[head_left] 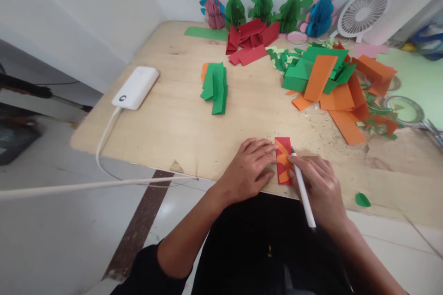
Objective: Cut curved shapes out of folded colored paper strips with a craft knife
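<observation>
A folded-looking red paper strip [284,176] lies near the table's front edge, with a curved orange paper cutout [283,159] on top of it. My left hand [249,164] rests flat from the left, fingers stretched out, fingertips touching the papers' left edge. In my right hand [320,182] is a white pen [303,192], its dark tip pointing up at the strip's right edge. The right fingertips also touch the orange cutout. Part of the strip's right side is hidden behind that hand.
Green folded papers [215,87] lie mid-table, red ones [252,39] behind. Orange papers [341,97] and scraps are heaped right, near a tape roll [404,109] and scissors [432,132]. A power bank [136,87], fan [363,13], paper figures [262,8] and green leaf [362,200] surround them.
</observation>
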A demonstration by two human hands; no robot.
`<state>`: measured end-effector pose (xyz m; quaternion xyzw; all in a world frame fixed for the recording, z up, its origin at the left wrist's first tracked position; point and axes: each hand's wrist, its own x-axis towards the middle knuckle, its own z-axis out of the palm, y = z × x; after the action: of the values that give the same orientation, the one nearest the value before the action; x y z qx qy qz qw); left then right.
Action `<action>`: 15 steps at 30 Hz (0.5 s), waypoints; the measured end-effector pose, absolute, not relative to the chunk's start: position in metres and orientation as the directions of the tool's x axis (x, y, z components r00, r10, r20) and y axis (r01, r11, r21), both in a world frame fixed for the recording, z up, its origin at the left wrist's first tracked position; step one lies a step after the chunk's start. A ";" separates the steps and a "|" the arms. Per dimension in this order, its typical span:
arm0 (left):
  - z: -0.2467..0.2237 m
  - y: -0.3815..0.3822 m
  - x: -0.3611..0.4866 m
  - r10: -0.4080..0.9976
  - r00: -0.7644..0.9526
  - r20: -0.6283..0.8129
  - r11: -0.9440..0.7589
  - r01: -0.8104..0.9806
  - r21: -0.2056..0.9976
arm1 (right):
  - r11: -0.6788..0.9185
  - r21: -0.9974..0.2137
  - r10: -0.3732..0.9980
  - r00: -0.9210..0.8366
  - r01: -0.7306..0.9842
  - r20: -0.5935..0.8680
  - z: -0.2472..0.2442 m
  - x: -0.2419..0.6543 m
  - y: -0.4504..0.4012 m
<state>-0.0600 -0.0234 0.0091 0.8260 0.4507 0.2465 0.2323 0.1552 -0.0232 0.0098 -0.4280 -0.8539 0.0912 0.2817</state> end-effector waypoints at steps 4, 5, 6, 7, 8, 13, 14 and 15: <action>0.009 -0.024 -0.060 0.857 0.474 0.203 -0.490 0.626 0.607 | 0.626 -0.398 0.776 -0.484 0.671 0.405 0.010 0.155 -0.024; 0.009 -0.024 -0.060 0.856 0.473 0.209 -0.493 0.623 0.608 | 0.628 -0.397 0.774 -0.487 0.669 0.404 0.010 0.155 -0.024; 0.009 -0.024 -0.061 0.855 0.472 0.215 -0.495 0.620 0.609 | 0.631 -0.396 0.772 -0.489 0.667 0.407 0.010 0.155 -0.024; 0.010 -0.024 -0.061 0.854 0.471 0.219 -0.497 0.618 0.609 | 0.633 -0.396 0.770 -0.490 0.665 0.408 0.010 0.155 -0.024; 0.010 -0.024 -0.060 0.855 0.470 0.219 -0.496 0.618 0.609 | 0.633 -0.397 0.770 -0.489 0.665 0.409 0.010 0.155 -0.024; 0.011 -0.024 -0.060 0.860 0.466 0.208 -0.486 0.624 0.611 | 0.632 -0.407 0.772 -0.488 0.660 0.406 0.012 0.153 -0.024; 0.011 -0.024 -0.060 0.859 0.467 0.211 -0.488 0.622 0.612 | 0.633 -0.408 0.771 -0.489 0.658 0.407 0.012 0.152 -0.024; 0.011 -0.024 -0.060 0.857 0.468 0.214 -0.491 0.620 0.612 | 0.634 -0.408 0.770 -0.490 0.657 0.408 0.013 0.152 -0.024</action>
<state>-0.0604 -0.0236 0.0105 0.8248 0.4476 0.2557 0.2322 0.1521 -0.0239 0.0127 -0.4159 -0.8575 0.0990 0.2862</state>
